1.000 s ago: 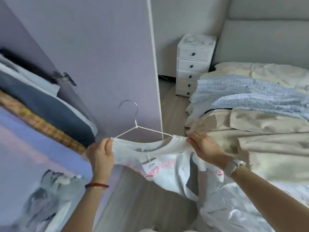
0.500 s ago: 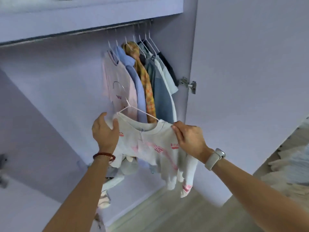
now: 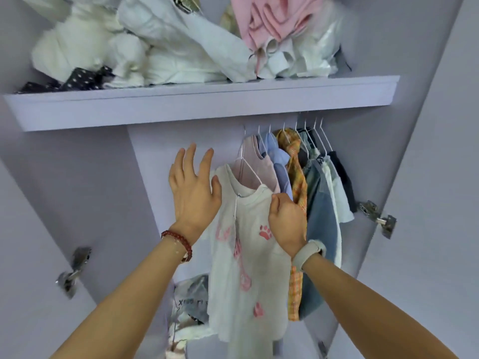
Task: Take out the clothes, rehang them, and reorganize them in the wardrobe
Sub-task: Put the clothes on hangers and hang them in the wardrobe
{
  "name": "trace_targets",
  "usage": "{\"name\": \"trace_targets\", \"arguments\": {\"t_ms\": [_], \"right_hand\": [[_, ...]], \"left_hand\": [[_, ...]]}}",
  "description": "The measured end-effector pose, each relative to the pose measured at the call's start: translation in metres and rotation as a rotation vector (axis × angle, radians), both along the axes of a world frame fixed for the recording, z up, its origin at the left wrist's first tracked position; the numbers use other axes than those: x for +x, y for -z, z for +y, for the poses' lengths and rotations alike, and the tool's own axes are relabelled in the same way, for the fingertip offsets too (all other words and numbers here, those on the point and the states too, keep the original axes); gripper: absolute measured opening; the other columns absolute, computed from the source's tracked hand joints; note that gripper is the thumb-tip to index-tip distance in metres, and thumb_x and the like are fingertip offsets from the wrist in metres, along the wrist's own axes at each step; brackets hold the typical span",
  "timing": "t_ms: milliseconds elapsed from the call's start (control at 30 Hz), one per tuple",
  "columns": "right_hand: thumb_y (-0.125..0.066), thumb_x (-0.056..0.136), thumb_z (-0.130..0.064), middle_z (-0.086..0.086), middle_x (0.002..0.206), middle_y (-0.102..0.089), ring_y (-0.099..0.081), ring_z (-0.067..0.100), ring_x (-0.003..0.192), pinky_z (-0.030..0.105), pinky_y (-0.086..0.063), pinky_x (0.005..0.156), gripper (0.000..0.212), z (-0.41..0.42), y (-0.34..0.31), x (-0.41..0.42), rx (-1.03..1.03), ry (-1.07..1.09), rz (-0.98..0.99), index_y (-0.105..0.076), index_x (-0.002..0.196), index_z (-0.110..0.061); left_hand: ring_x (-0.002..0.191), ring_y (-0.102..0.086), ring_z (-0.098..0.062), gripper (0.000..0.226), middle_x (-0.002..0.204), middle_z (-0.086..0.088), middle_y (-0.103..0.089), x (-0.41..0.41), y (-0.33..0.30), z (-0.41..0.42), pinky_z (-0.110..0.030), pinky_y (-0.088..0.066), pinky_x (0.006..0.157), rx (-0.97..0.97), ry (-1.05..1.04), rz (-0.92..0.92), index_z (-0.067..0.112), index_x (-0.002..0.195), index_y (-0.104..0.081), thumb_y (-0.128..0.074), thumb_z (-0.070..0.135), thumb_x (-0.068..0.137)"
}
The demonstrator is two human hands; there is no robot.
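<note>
The white shirt (image 3: 246, 257) with pink paw prints hangs on a white hanger (image 3: 247, 165) in the wardrobe, at the left end of the row of hung clothes (image 3: 305, 177). The right hand (image 3: 286, 220) pinches the shirt's right shoulder near the collar. The left hand (image 3: 193, 189) is open with fingers spread, its thumb just touching the shirt's left shoulder. Above both hands, a shelf (image 3: 202, 99) carries a heap of white and pink laundry (image 3: 168, 40). A door hinge (image 3: 378, 218) sits right of the right hand.
</note>
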State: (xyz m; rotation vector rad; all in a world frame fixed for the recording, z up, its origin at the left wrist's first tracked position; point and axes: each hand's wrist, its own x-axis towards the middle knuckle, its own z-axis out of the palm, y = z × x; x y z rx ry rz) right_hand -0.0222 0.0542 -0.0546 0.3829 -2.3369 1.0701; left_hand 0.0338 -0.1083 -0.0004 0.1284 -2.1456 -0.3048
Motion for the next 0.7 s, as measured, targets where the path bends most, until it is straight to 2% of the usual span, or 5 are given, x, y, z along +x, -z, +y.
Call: {"name": "trace_targets", "arguments": {"t_ms": [133, 233, 333, 400, 700], "right_hand": [[-0.034, 0.098, -0.016, 0.021, 0.074, -0.064, -0.059, 0.038, 0.068, 0.027, -0.024, 0.048, 0.030, -0.015, -0.016, -0.044, -0.038, 0.024, 0.041, -0.057, 0.092, 0.003], [-0.037, 0.097, -0.013, 0.011, 0.065, -0.060, -0.060, 0.039, 0.067, 0.028, -0.031, 0.052, 0.029, -0.028, -0.026, -0.074, -0.132, 0.017, 0.082, -0.058, 0.099, 0.007], [-0.035, 0.097, -0.018, 0.024, 0.084, -0.064, -0.061, 0.040, 0.080, 0.039, -0.044, 0.062, 0.035, -0.046, -0.033, -0.105, -0.170, -0.001, 0.059, -0.059, 0.097, 0.008], [-0.034, 0.097, -0.021, 0.027, 0.094, -0.064, -0.061, 0.040, 0.086, 0.040, -0.047, 0.065, 0.038, -0.056, -0.033, -0.120, -0.178, -0.001, 0.022, -0.058, 0.097, 0.008], [-0.036, 0.097, -0.024, 0.017, 0.094, -0.064, -0.059, 0.036, 0.088, 0.038, -0.043, 0.068, 0.029, -0.066, -0.007, -0.128, -0.054, -0.014, -0.177, -0.054, 0.105, -0.003]], "left_hand": [[0.138, -0.016, -0.043, 0.063, 0.149, -0.023, -0.022, -0.037, -0.032, 0.006, -0.055, -0.012, 0.111, -0.219, -0.124, 0.040, 0.014, 0.140, -0.036, -0.056, 0.012, 0.081], [0.141, -0.004, -0.040, 0.070, 0.152, -0.023, -0.010, -0.062, -0.043, 0.003, -0.049, -0.005, 0.114, -0.201, -0.190, -0.002, 0.015, 0.146, -0.022, -0.053, 0.015, 0.083], [0.141, 0.006, -0.035, 0.074, 0.153, -0.020, -0.002, -0.078, -0.041, -0.003, -0.048, -0.002, 0.114, -0.185, -0.239, -0.052, 0.018, 0.147, -0.011, -0.052, 0.017, 0.085], [0.139, 0.008, -0.033, 0.078, 0.153, -0.019, -0.005, -0.081, -0.039, -0.008, -0.050, -0.005, 0.113, -0.213, -0.268, -0.041, 0.019, 0.146, -0.011, -0.055, 0.015, 0.083], [0.140, -0.001, -0.033, 0.083, 0.153, -0.018, -0.013, -0.091, -0.035, -0.017, -0.062, -0.010, 0.107, -0.209, -0.263, 0.040, 0.020, 0.146, -0.016, -0.060, 0.016, 0.077]]}}
